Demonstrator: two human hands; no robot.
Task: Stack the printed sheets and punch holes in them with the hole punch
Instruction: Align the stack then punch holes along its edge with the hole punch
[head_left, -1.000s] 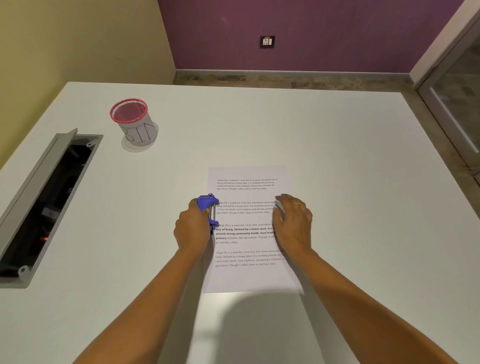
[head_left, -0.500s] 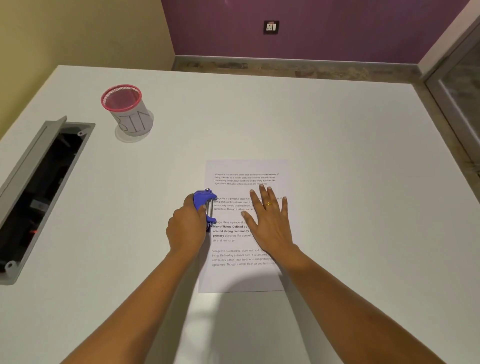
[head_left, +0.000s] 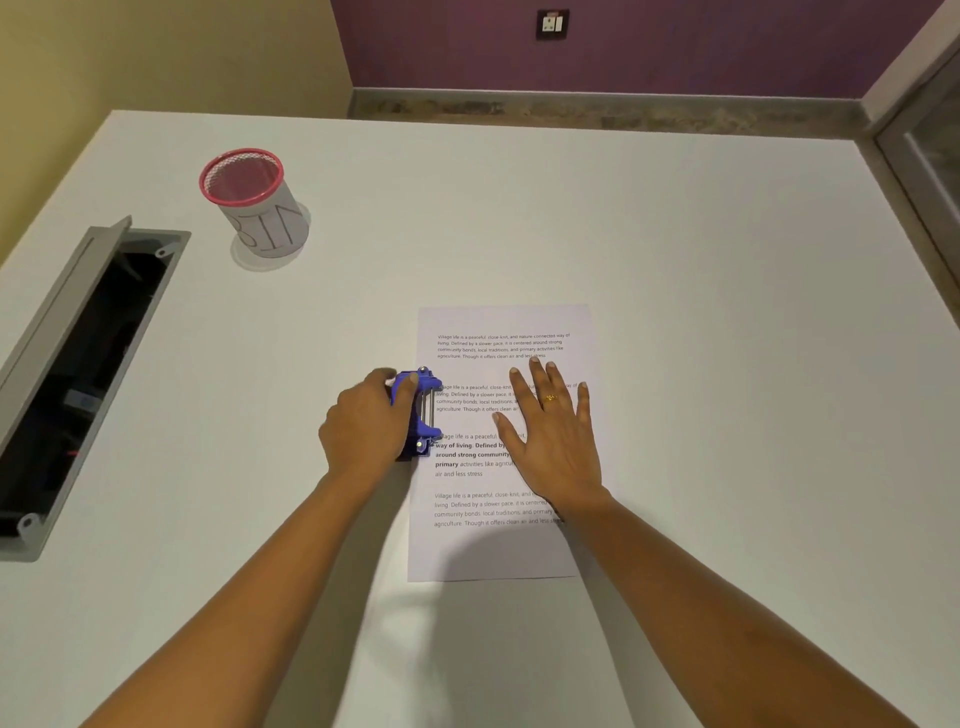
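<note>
The printed sheets (head_left: 498, 551) lie as one stack in the middle of the white table (head_left: 701, 312), long side running away from me. A blue hole punch (head_left: 422, 410) sits over the middle of the stack's left edge. My left hand (head_left: 363, 426) covers the punch from the left, fingers curled over its top. Flat on the paper just right of the punch lies my right hand (head_left: 550, 436), fingers straight and spread, a ring on one finger.
A mesh cup (head_left: 249, 202) with a pink rim and a paper label stands at the back left. An open cable tray (head_left: 78, 374) is sunk into the table along its left edge. A glass door (head_left: 940, 156) is at the far right.
My right hand went from curled at the paper's middle to flat and spread on the sheet. The left hand stayed on the punch. The head camera shifted slightly.
</note>
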